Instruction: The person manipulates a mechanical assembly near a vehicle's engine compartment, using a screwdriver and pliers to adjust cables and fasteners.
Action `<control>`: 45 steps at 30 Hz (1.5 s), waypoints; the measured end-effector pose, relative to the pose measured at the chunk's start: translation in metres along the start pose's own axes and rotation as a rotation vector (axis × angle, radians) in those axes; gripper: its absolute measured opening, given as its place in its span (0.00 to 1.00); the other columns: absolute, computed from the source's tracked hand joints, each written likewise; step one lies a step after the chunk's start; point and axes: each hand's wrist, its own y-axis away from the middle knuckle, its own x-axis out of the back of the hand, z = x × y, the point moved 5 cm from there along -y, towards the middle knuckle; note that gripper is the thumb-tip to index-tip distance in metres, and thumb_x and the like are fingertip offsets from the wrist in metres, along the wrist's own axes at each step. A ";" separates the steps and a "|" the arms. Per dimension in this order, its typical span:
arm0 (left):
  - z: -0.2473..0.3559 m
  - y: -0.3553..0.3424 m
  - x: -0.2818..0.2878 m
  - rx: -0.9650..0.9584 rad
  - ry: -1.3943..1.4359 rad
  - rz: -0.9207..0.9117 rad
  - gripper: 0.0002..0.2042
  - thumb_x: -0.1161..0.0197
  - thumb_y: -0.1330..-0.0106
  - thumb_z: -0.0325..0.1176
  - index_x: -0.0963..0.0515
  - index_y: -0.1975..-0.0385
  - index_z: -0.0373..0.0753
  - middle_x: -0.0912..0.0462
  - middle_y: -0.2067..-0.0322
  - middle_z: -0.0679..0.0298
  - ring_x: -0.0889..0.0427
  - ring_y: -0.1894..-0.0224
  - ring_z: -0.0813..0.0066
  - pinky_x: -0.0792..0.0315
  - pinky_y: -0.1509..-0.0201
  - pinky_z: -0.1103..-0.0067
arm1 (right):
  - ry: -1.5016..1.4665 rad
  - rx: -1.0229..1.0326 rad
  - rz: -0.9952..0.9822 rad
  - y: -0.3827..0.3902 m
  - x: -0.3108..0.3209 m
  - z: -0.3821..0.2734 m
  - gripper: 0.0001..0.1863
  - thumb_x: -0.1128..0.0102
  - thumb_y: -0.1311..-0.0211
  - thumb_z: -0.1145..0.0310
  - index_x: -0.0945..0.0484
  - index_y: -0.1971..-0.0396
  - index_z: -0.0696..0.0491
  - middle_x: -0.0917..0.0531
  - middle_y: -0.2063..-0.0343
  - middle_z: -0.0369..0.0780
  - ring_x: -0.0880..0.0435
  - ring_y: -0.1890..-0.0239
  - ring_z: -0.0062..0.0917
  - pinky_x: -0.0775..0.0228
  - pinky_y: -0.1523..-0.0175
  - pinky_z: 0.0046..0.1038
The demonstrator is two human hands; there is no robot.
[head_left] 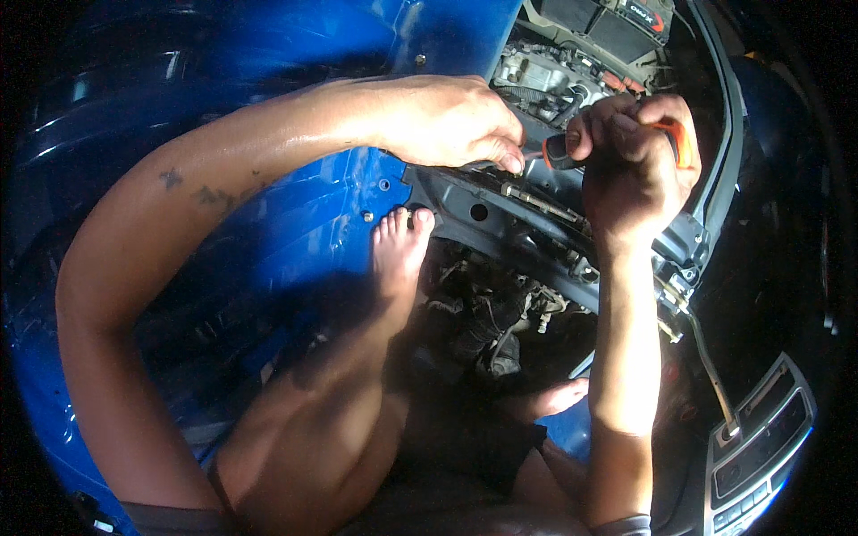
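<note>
My right hand [636, 156] is closed around a screwdriver [561, 150] with a black and orange handle, held level and pointing left. My left hand [451, 121] rests on the dark metal crossbar [500, 219] of a car's front end, its fingertips pinched at the screwdriver's tip. What lies between those fingertips is hidden. Both hands work just above the crossbar, in front of the engine bay [554, 76].
A blue car body panel [268, 54] fills the left. My bare foot [399, 255] stands on its edge, the other foot [554, 397] lower down. Engine parts and hoses [487, 313] sit below the crossbar. A thin rod [706, 353] and a grille piece [760, 438] lie right.
</note>
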 end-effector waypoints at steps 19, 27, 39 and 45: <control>0.040 -0.007 0.019 -0.242 -0.044 -0.026 0.10 0.38 0.42 0.34 0.21 0.72 0.32 0.21 0.78 0.51 0.21 0.72 0.53 0.29 0.66 0.69 | -0.053 0.009 -0.243 0.027 -0.014 -0.030 0.15 0.48 0.32 0.60 0.39 0.70 0.53 0.31 0.77 0.43 0.25 0.73 0.31 0.29 0.68 0.29; 0.038 -0.009 0.008 -0.104 0.045 -0.132 0.08 0.35 0.49 0.27 0.18 0.71 0.31 0.17 0.74 0.52 0.17 0.68 0.60 0.25 0.61 0.71 | 0.214 0.080 -0.161 0.060 -0.024 -0.034 0.13 0.51 0.32 0.57 0.38 0.70 0.48 0.32 0.79 0.38 0.29 0.78 0.26 0.38 0.71 0.25; 0.048 -0.005 0.025 -0.121 0.035 -0.315 0.16 0.29 0.50 0.38 0.18 0.64 0.35 0.15 0.68 0.57 0.17 0.65 0.63 0.25 0.58 0.73 | 0.414 0.221 -0.202 0.051 -0.055 -0.018 0.25 0.47 0.39 0.42 0.35 0.67 0.52 0.29 0.77 0.40 0.27 0.77 0.26 0.34 0.72 0.27; 0.026 0.006 0.032 -0.163 0.293 -0.351 0.15 0.30 0.48 0.39 0.19 0.66 0.35 0.15 0.69 0.57 0.17 0.65 0.64 0.25 0.58 0.74 | 0.472 0.095 -0.278 0.023 -0.078 -0.010 0.30 0.54 0.36 0.40 0.32 0.60 0.57 0.24 0.72 0.44 0.24 0.72 0.26 0.32 0.67 0.24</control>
